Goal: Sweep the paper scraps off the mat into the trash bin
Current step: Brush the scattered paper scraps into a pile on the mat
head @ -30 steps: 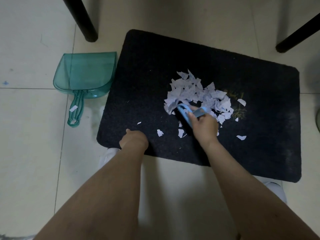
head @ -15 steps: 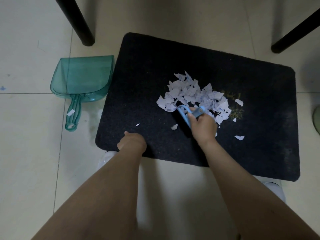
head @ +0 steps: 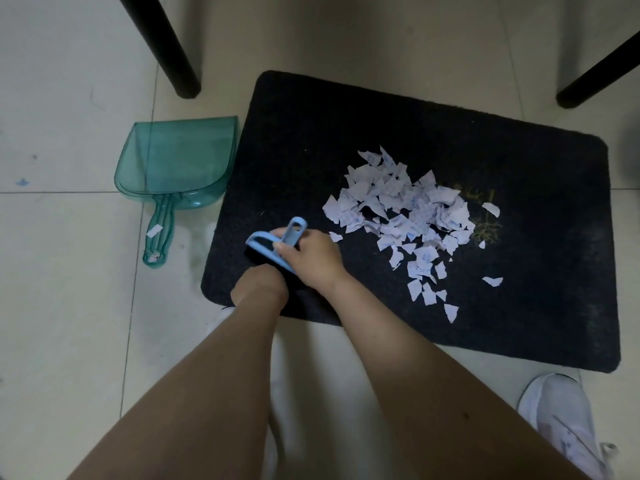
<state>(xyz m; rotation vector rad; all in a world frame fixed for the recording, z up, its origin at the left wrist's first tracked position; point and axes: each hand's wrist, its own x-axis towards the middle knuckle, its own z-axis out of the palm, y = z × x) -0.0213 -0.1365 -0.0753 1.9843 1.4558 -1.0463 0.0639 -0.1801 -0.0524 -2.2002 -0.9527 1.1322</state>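
Right hand (head: 313, 252) grips small light-blue plastic hand brush (head: 273, 244); left hand (head: 259, 284) fisted on black rectangular mat (head: 311, 140), touching brush. White paper scraps (head: 401, 216) at 3 o'clock from right hand, nearer it. Translucent teal dustpan (head: 180, 161) at 10 o'clock, off-mat.

White paper scraps (head: 398, 209) lie heaped right of centre on the dark mat (head: 311, 150), which lies flat on the floor; a few strays trail toward its near edge.
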